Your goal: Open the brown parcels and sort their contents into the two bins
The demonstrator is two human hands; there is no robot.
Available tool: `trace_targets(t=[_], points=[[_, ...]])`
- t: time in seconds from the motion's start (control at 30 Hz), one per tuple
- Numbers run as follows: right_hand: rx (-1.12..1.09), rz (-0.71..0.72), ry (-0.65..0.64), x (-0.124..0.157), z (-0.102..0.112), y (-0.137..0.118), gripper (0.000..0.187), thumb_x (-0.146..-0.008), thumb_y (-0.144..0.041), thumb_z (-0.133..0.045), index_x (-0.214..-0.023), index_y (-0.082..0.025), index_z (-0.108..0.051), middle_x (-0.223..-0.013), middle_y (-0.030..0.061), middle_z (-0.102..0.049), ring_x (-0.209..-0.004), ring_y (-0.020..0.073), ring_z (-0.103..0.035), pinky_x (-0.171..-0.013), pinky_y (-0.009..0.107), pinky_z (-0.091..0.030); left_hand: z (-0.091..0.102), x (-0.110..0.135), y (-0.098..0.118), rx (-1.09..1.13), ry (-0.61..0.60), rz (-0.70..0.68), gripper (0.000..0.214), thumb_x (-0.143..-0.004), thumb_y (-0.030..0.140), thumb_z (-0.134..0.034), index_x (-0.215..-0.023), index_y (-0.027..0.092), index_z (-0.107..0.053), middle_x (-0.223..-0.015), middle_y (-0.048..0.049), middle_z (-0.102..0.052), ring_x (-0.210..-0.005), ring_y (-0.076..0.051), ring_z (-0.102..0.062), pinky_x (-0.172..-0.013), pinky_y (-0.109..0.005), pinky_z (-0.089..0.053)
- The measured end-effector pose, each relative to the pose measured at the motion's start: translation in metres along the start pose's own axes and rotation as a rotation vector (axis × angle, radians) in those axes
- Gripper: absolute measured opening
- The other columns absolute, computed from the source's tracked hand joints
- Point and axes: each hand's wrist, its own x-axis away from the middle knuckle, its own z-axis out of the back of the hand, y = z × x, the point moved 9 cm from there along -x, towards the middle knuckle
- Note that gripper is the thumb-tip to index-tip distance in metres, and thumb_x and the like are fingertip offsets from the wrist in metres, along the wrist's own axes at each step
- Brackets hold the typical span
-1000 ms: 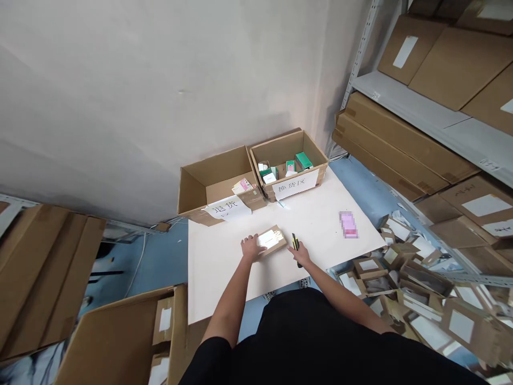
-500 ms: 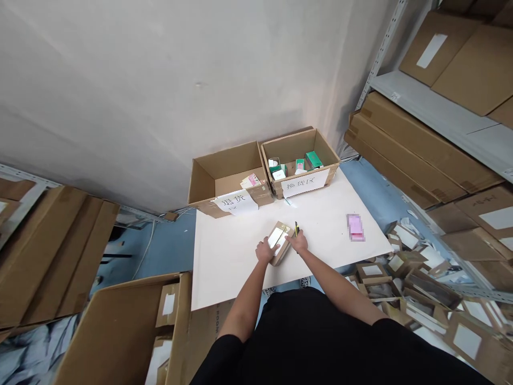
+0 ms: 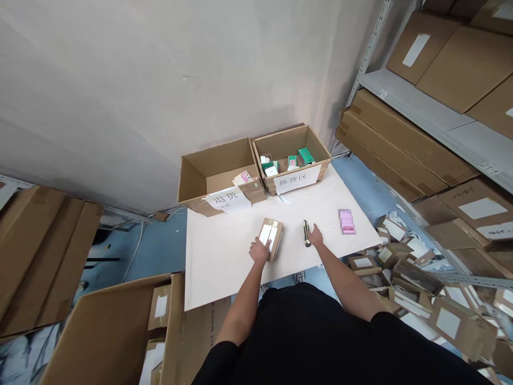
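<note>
A small cardboard box (image 3: 276, 227) with white labels and tape on top rests on the white table, tilted slightly to the right. My left hand (image 3: 259, 249) grips its near left side, the fingers lying over the label. To the right of the box, a yellow and black box cutter (image 3: 306, 233) is at the table surface. My right hand (image 3: 316, 235) is right beside the cutter, thumb apart and fingertips at its edge; the cutter's whole length shows.
Two open cartons with handwritten paper signs stand at the table's back: the left carton (image 3: 192, 199) holds papers, the right carton (image 3: 326, 159) several green and white boxes. A blurred pink item (image 3: 347, 221) lies on the right. Opened boxes (image 3: 404, 272) crowd the floor beside shelving (image 3: 425, 96).
My right hand has moved right, away from the cardboard box, bringing the box cutter with it and loosening its fingers. My left hand stays on the box, which has turned a little more upright.
</note>
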Motion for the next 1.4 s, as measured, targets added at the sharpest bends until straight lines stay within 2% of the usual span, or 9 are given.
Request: trace_targets(t=[0.13, 0.27, 0.4, 0.6, 0.73, 0.93, 1.0, 1.17, 1.4], points=[[0.083, 0.409, 0.009, 0.019, -0.014, -0.060, 0.066, -0.093, -0.022, -0.052, -0.158, -0.014, -0.048, -0.157, 0.0156, -0.054, -0.148, 0.0277, -0.048, -0.124, 0.041, -0.037, -0.003, 0.000, -0.001, -0.042, 0.025, -0.018, 0.079, -0.101, 0.067, -0.044, -0.154, 0.010, -0.041, -0.135, -0.0265, -0.065, -0.123, -0.037, -0.065, -0.099, -0.043, -0.048], [0.192, 0.777, -0.271, 0.086, -0.090, -0.112, 0.075, -0.089, -0.011, -0.051, -0.163, -0.025, -0.044, -0.172, 0.0029, -0.036, -0.158, 0.0234, -0.033, -0.129, 0.042, -0.032, -0.004, -0.001, 0.002, -0.084, 0.062, -0.092, 0.080, -0.104, 0.063, -0.038, -0.159, 0.004, -0.034, -0.133, -0.0288, -0.066, -0.117, -0.037, -0.069, -0.096, -0.041, -0.050], [0.321, 0.705, -0.393, 0.115, -0.130, -0.115, 0.089, -0.084, -0.011, -0.064, -0.166, -0.031, -0.036, -0.178, -0.0024, -0.010, -0.161, 0.0314, -0.026, -0.119, 0.043, -0.045, 0.000, -0.012, -0.006, -0.065, -0.002, -0.144, 0.074, -0.107, 0.057, -0.033, -0.157, 0.002, -0.038, -0.126, -0.0287, -0.071, -0.114, -0.035, -0.072, -0.094, -0.039, -0.050], [0.434, 0.662, -0.379, 0.104, -0.108, -0.117, 0.071, -0.093, -0.019, -0.062, -0.161, -0.031, -0.047, -0.177, -0.0036, -0.019, -0.156, 0.0372, -0.036, -0.115, 0.044, -0.048, 0.016, -0.023, -0.021, 0.082, -0.139, -0.281, 0.073, -0.110, 0.053, -0.013, -0.110, 0.015, -0.076, -0.111, -0.0176, -0.079, -0.107, -0.030, -0.074, -0.089, -0.035, -0.051], [0.422, 0.629, -0.299, 0.107, -0.104, -0.130, 0.059, -0.101, -0.033, -0.053, -0.160, -0.026, -0.048, -0.175, 0.0044, -0.027, -0.139, 0.0338, -0.057, -0.109, 0.043, -0.050, 0.015, -0.014, -0.017, 0.091, -0.131, -0.313, 0.057, -0.109, 0.050, -0.029, -0.109, 0.020, -0.077, -0.113, -0.0127, -0.080, -0.108, -0.028, -0.074, -0.088, -0.033, -0.050], [0.414, 0.447, -0.229, 0.129, -0.132, -0.143, 0.098, -0.086, -0.032, -0.072, -0.170, -0.020, -0.021, -0.178, 0.0179, 0.001, -0.123, 0.0356, -0.069, -0.097, 0.042, -0.055, 0.001, 0.001, -0.010, 0.087, -0.096, -0.264, 0.048, -0.109, 0.044, -0.032, -0.118, 0.021, -0.073, -0.116, -0.0147, -0.079, -0.110, -0.028, -0.073, -0.090, -0.035, -0.049], [0.341, 0.436, -0.224, 0.129, -0.133, -0.147, 0.101, -0.085, -0.028, -0.071, -0.170, -0.020, -0.018, -0.178, 0.0194, -0.006, -0.124, 0.0360, -0.068, -0.097, 0.041, -0.054, -0.002, 0.002, -0.013, 0.089, -0.077, -0.214, 0.047, -0.109, 0.044, -0.032, -0.121, 0.019, -0.071, -0.115, -0.0178, -0.079, -0.108, -0.030, -0.074, -0.089, -0.036, -0.049], [0.009, 0.369, -0.318, 0.105, -0.116, -0.119, 0.083, -0.088, -0.024, -0.058, -0.166, -0.025, -0.032, -0.142, 0.0105, -0.068, -0.117, 0.0308, -0.071, -0.099, 0.038, -0.053, 0.000, -0.003, -0.023, 0.163, -0.049, -0.158, 0.048, -0.107, 0.045, -0.033, -0.110, 0.018, -0.073, -0.108, -0.0198, -0.079, -0.103, -0.031, -0.074, -0.085, -0.037, -0.049], [-0.349, 0.271, -0.289, 0.083, -0.105, -0.055, 0.060, -0.092, -0.043, -0.056, -0.149, -0.024, -0.056, -0.136, 0.0064, -0.073, -0.125, 0.0274, -0.068, -0.108, 0.041, -0.053, 0.006, -0.004, -0.037, 0.380, -0.028, -0.248, 0.049, -0.099, 0.055, -0.041, -0.079, 0.021, -0.070, -0.081, -0.0038, -0.075, -0.085, -0.022, -0.068, -0.070, -0.026, -0.046]])
